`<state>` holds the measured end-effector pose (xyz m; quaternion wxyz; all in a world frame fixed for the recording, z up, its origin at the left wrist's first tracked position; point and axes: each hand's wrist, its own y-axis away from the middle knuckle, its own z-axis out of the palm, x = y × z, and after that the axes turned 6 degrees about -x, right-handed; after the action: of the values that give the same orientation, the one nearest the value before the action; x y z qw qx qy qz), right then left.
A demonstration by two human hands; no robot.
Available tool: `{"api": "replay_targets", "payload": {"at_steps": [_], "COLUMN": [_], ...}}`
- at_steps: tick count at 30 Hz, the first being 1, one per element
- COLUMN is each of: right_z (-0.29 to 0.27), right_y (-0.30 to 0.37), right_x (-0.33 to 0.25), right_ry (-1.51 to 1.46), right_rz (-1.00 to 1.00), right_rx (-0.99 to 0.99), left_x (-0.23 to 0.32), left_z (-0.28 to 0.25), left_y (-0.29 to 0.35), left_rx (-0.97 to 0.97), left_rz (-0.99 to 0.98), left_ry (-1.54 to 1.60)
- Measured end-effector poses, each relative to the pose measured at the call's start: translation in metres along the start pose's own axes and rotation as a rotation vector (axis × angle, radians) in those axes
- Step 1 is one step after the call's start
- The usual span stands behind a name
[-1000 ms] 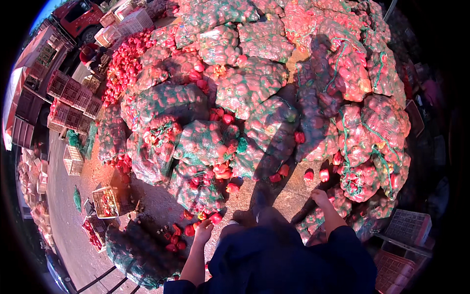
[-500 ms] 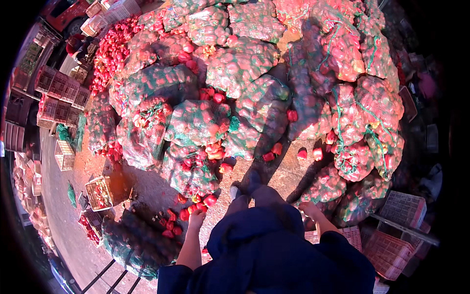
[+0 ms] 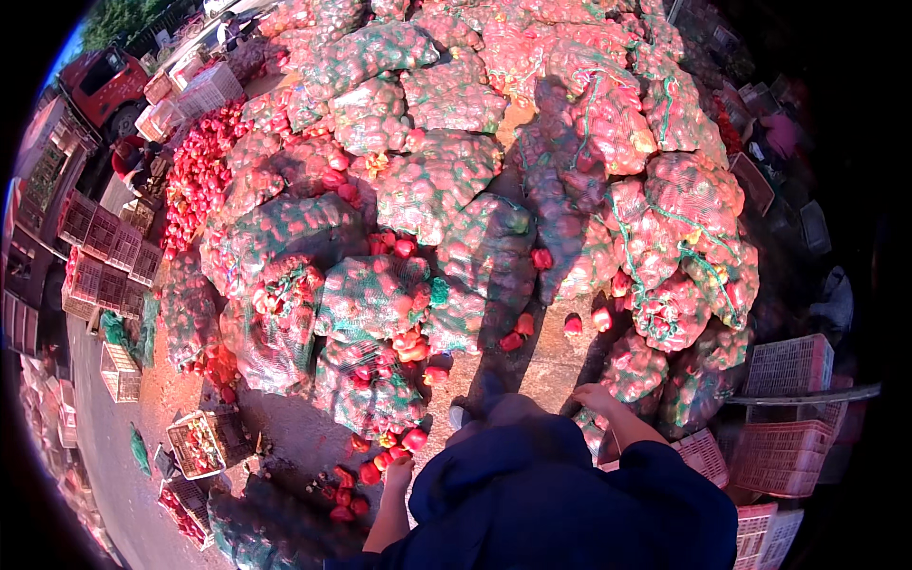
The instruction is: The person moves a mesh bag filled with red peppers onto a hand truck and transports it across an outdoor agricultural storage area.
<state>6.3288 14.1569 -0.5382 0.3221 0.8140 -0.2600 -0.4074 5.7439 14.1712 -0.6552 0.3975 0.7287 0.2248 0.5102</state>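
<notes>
While standing on gritty ground (image 3: 551, 356) crossed by long shadows, looks down over a broad outdoor bank of mesh sacks (image 3: 442, 185) packed with red peppers. Has a loose pepper heap (image 3: 195, 176) at the far left, near stacked crates (image 3: 100, 228) and a red truck (image 3: 106, 87). At the right, has pinkish crates (image 3: 784, 456) piled below a metal rail (image 3: 807, 395).

Has the left hand (image 3: 398, 469) low, close against loose red peppers (image 3: 415, 440) lying on the ground below the nearest sack; with fingers bent and partly out of sight, cannot tell whether gripping one. Has the right hand (image 3: 595, 397) out by a filled sack (image 3: 635, 369), with fingers curled; cannot tell whether closed on anything or touching the mesh.

Hides most of both legs and the ground beneath behind dark blue clothing (image 3: 570, 484), showing just part of a pale shoe (image 3: 459, 416). At the far right, can pick out only a blurred person (image 3: 784, 133) in pink amid deep shade. At the lower left, sees a dark sack (image 3: 256, 522), too shaded to read inside. Loses everything beyond the rim to black.
</notes>
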Motion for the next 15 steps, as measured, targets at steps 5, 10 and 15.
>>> {"api": "replay_targets", "payload": {"at_steps": [5,10,15], "right_z": [0.008,0.011,-0.003], "right_y": [0.007,0.003,0.000], "right_x": [0.010,0.016,0.005], "right_ry": [0.180,0.118,-0.240], "right_rz": [-0.172,-0.165,0.088], "right_rx": [-0.081,-0.108,-0.103], "left_x": [0.079,0.092,0.114], "left_z": [-0.011,-0.021,-0.004], "left_y": [0.018,0.017,0.036], "left_rx": [0.053,-0.008,0.040], "left_rz": [0.125,0.262,0.008], "left_ry": [-0.183,-0.374,-0.138]}}
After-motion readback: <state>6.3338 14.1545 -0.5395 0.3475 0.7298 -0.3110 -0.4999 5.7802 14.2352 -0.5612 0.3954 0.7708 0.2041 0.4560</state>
